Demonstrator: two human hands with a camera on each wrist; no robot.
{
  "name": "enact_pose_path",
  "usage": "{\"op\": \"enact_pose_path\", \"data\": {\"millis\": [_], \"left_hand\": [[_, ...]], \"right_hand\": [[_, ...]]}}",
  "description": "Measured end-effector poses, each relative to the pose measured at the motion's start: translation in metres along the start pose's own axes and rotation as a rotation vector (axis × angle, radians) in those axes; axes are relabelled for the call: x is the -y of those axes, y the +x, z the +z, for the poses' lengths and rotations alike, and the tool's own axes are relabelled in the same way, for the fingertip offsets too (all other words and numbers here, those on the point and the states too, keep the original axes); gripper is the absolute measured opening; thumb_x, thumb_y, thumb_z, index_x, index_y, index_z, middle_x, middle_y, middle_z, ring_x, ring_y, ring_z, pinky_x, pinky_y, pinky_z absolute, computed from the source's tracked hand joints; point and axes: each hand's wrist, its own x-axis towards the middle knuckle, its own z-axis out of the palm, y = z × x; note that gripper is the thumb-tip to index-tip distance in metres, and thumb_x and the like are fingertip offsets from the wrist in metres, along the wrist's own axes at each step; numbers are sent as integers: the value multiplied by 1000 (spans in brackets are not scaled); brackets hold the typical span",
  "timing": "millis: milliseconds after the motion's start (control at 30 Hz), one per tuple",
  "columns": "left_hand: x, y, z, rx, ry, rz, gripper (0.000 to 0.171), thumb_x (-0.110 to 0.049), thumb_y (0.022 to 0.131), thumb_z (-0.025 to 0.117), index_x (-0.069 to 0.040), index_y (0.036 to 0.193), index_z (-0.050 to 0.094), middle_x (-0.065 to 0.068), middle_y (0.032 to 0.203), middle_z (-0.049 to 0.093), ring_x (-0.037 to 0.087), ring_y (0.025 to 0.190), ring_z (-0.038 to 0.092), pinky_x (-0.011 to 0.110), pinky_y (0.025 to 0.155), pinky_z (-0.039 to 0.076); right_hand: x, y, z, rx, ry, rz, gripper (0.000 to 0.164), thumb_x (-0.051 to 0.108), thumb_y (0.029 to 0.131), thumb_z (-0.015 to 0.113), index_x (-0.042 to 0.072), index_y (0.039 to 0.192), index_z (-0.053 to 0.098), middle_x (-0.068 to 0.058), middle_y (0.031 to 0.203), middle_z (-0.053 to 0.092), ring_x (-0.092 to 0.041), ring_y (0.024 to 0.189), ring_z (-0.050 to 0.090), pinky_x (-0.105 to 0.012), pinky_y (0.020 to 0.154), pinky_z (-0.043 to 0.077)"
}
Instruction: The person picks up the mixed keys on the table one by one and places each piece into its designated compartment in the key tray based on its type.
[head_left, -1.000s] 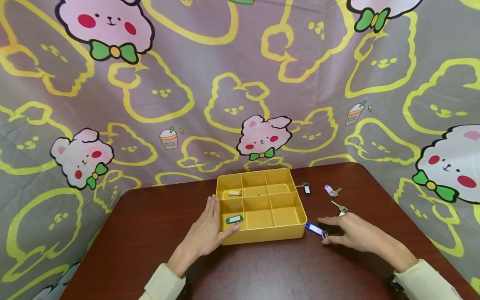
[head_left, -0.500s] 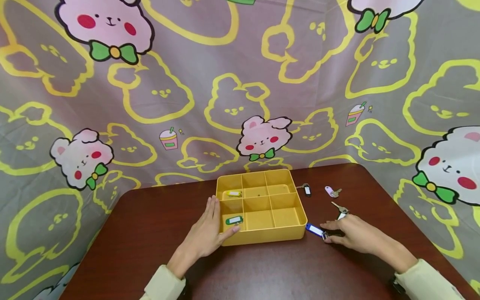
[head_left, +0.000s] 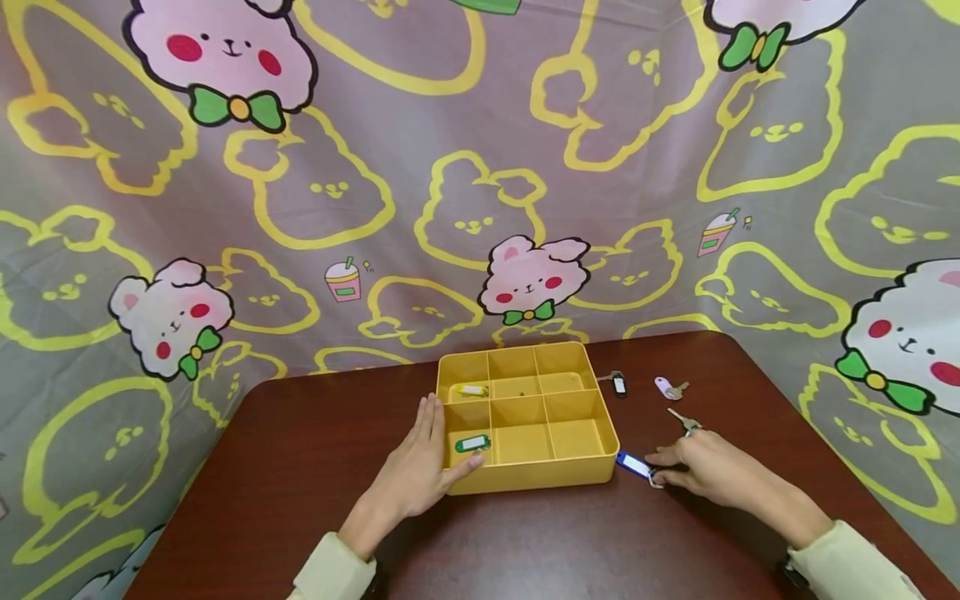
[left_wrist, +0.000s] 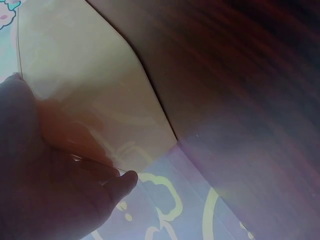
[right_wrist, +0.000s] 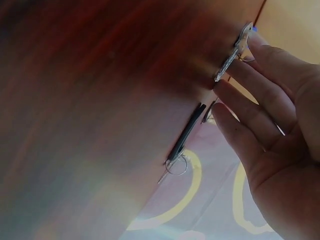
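A yellow six-compartment box [head_left: 517, 477] stands on the table in the head view. My left hand [head_left: 408, 467] rests at its front-left corner, straight fingers along the left wall and thumb over the front rim. Inside are a green key tag [head_left: 472, 443] in the front-left compartment and a yellow key tag [head_left: 471, 390] in the back-left one. Right of the box, my right hand [head_left: 708, 467] pinches the key [right_wrist: 232, 55] of a blue key tag [head_left: 635, 465] between thumb and fingers. The blue tag lies by the box's front-right corner, its ring at the fingertips.
Beyond my right hand lie a loose-looking key [head_left: 684, 419], its tag hidden by the hand, a lilac key tag [head_left: 663, 387] with a key, and a black key tag [head_left: 619, 385] near the box. A patterned cloth [head_left: 420, 200] hangs behind the dark wooden table [head_left: 315, 450].
My right thumb and index finger have drawn together on the blue tag's key. The head view has shifted slightly. My left hand and the box stay in place.
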Motion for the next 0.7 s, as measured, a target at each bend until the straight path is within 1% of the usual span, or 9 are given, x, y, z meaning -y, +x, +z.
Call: {"op": "enact_pose_path", "data": {"millis": [167,367,600,700], "left_hand": [[0,0,2,-5,-3,0,114,-79,97,46,8,165,13,25,176,5,36,166,6,49,131,27],[1,-1,3,-10,-2,-10,115,-79,97,46,8,165,15,25,176,7,38,166,9,50,130,30],[1,0,5,-15,5,-4,116,-81,96,44,8,165,14,25,176,6,36,166,8,49,131,28],[1,1,5,-15,10,-1,116,-80,97,45,8,165,14,25,175,5,36,166,8,49,131,27]], "right_hand": [[-1,0,2,-19,2,-16,15,24,89,83,18,102,86,-2,99,84,-13,89,80,-36,72,64],[-1,1,1,-13,4,-32,14,22,89,83,17,102,86,-2,99,84,-14,89,80,-37,72,64],[-1,3,1,-39,1,-49,10,13,87,83,18,95,86,5,93,83,-1,79,74,-28,64,59],[-1,3,1,-37,3,-45,9,11,87,83,18,93,85,7,90,82,2,76,71,-27,62,57]]}}
